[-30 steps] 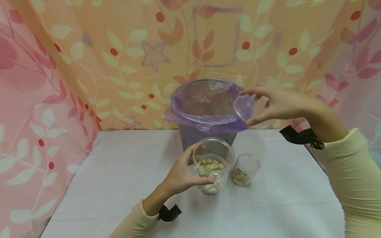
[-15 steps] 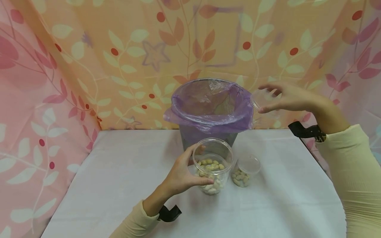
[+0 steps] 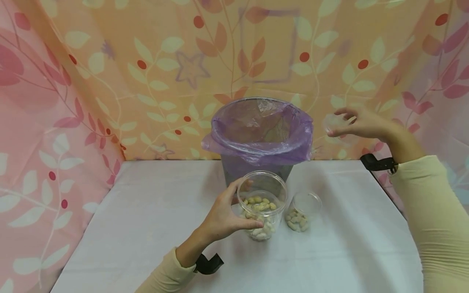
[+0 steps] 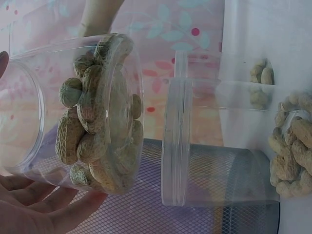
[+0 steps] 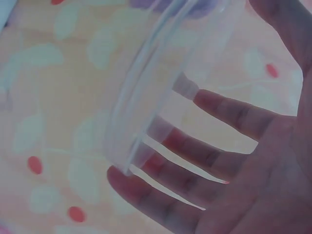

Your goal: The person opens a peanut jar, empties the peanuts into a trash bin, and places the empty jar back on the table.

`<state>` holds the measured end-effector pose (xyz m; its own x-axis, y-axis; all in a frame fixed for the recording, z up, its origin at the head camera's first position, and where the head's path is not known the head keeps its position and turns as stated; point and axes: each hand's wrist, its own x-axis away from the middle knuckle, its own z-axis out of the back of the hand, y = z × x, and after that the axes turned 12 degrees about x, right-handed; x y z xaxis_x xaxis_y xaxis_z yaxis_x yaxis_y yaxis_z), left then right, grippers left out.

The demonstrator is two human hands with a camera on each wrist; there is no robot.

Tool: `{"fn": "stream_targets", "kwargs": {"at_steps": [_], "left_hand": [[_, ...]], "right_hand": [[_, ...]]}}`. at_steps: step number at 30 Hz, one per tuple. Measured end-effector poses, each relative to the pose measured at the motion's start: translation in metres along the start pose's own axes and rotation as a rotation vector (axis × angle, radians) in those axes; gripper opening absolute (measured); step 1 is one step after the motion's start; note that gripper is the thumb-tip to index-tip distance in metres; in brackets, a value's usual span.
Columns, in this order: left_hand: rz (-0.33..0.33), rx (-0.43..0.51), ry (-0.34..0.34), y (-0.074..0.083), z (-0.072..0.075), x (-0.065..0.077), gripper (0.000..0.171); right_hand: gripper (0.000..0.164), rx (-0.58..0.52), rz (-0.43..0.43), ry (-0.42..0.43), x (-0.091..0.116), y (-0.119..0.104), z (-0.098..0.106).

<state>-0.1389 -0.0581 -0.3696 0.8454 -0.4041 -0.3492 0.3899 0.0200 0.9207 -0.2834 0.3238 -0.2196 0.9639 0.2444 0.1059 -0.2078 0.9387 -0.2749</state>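
Right grip (image 3: pixel 360 123): pinched the clear lid (image 3: pixel 332 123) by its edge, and away it went!
Clear lid: swung further right, well past the lined bin (image 3: pixel 234 173), seemingly leaving the bin's mouth unobstructed.
Left grip (image 3: pixel 228 212): curled round the open jar (image 3: pixel 271 185) of peanuts (image 4: pixel 69 134), up above the table (image 3: pixel 146 228).
Table: a lidded jar (image 4: pixel 222 114) and second jar (image 3: pixel 309 202), both holding peanuts, crowded the space beneath.

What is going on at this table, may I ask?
A person's left hand holds a clear jar with peanuts, while the right hand holds what looks like a clear round lid, to the right of a mesh bin lined with purple plastic. Two other jars containing peanuts stand on the table.
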Motion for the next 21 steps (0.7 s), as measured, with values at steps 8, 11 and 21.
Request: {"fn": "stream_targets", "kwargs": {"at_steps": [8, 11, 21], "left_hand": [[-0.01, -0.01, 0.006, 0.0, -0.001, 0.001, 0.1], [-0.011, -0.003, 0.005, 0.0, -0.001, 0.001, 0.099], [-0.034, -0.004, 0.001, 0.001, -0.001, 0.0, 0.099]], "right_hand": [[0.09, 0.003, -0.085, -0.025, -0.016, 0.033, -0.028], [0.092, 0.013, -0.099, -0.029, -0.021, 0.04, -0.04], [0.097, 0.048, -0.088, 0.005, -0.045, 0.043, -0.086]]}}
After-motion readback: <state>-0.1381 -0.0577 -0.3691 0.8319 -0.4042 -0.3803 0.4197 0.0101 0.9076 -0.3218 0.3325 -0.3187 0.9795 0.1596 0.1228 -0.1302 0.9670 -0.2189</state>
